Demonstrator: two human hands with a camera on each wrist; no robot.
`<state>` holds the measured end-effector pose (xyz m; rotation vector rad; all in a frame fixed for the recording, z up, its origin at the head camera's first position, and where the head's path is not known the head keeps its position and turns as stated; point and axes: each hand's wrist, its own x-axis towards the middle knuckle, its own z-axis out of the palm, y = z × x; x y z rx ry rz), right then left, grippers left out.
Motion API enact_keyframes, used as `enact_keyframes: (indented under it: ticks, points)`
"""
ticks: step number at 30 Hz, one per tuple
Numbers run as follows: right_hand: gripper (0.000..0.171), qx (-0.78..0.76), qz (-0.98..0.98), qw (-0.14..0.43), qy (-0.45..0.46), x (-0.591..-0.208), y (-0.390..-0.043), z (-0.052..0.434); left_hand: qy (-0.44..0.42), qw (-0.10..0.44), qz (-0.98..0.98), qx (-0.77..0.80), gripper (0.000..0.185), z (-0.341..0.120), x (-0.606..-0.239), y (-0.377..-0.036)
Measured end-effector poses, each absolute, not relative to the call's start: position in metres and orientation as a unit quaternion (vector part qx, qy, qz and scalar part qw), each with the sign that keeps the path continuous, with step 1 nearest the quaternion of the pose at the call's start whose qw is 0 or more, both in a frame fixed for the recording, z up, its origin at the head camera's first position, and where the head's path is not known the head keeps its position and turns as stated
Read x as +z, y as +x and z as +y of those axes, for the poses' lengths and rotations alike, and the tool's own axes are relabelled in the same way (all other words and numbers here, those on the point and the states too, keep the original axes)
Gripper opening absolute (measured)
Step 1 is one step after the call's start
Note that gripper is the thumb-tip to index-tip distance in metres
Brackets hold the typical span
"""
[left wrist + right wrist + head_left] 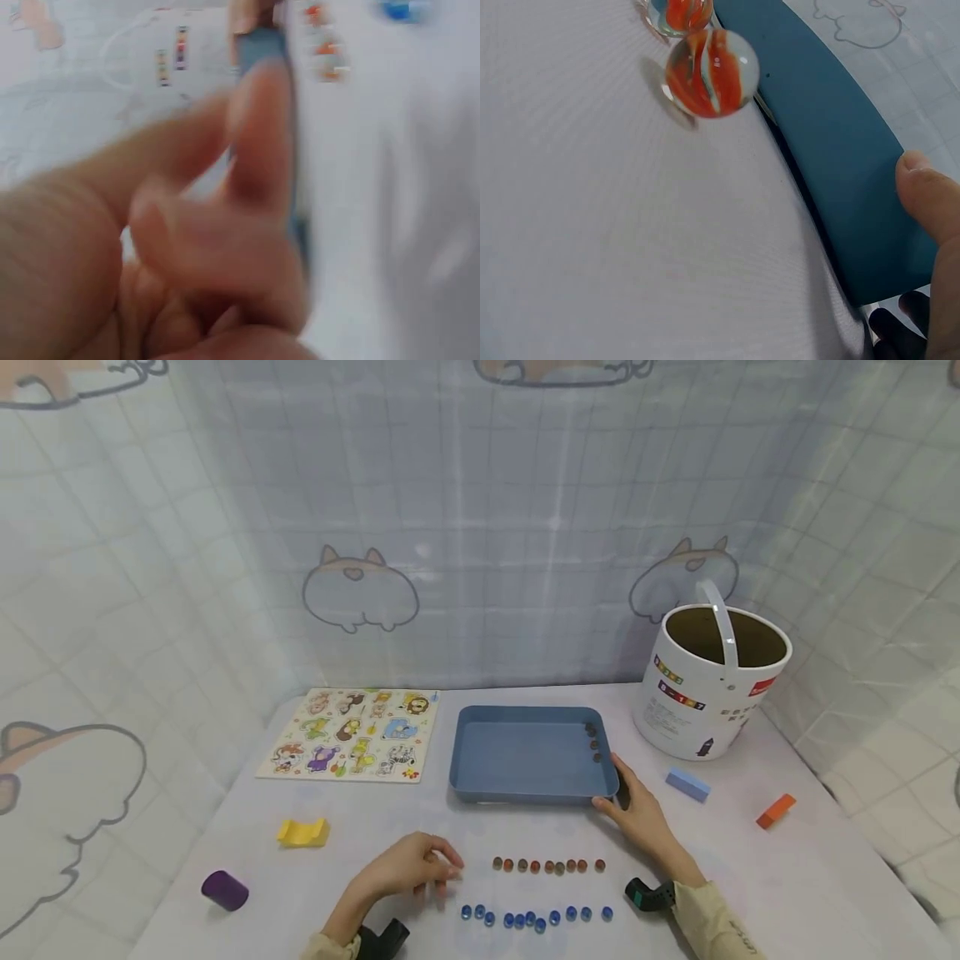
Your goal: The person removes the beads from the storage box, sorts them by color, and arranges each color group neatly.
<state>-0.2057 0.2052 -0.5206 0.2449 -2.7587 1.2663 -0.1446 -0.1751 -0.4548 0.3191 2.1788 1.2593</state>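
A blue tray lies on the table, with several dark marbles along its right side. My right hand grips the tray's near right corner. In the right wrist view the thumb is on the rim and dark-looking fingertips show below the corner. My left hand hovers left of the marble rows, fingers loosely curled, nothing visible in them; the left wrist view is blurred. A row of orange and brownish marbles runs before the tray, with a row of blue marbles nearer me.
A white bucket with a raised handle stands at the back right. Blue and orange blocks lie right of the tray. Leftward are an animal puzzle board, a yellow block and a purple cylinder.
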Motion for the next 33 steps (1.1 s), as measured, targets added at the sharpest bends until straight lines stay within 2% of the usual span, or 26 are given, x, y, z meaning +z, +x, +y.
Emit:
enact_keyframes:
  ticks: [3, 6, 18, 24, 33]
  points:
    - [0.088, 0.413, -0.906, 0.045, 0.079, -0.520, -0.205, 0.205, 0.139, 0.250, 0.821, 0.494, 0.029, -0.167, -0.445, -0.159]
    - [0.088, 0.415, -0.905, 0.045, 0.082, -0.520, -0.206, 0.207, 0.163, 0.230, 0.807, 0.519, 0.035, -0.148, -0.440, -0.177]
    - [0.091, 0.419, -0.902, 0.067, 0.085, -0.525, -0.206, 0.206, 0.185, 0.225, 0.781, 0.552, 0.036, -0.056, -0.425, -0.245]
    - [0.091, 0.422, -0.901, 0.064, 0.079, -0.525, -0.206, 0.205, 0.172, 0.249, 0.792, 0.531, 0.035, -0.020, -0.432, -0.275]
    - [0.087, 0.427, -0.899, 0.062, 0.080, -0.525, -0.208, 0.205, 0.097, 0.273, 0.809, 0.511, 0.037, 0.019, -0.442, -0.304]
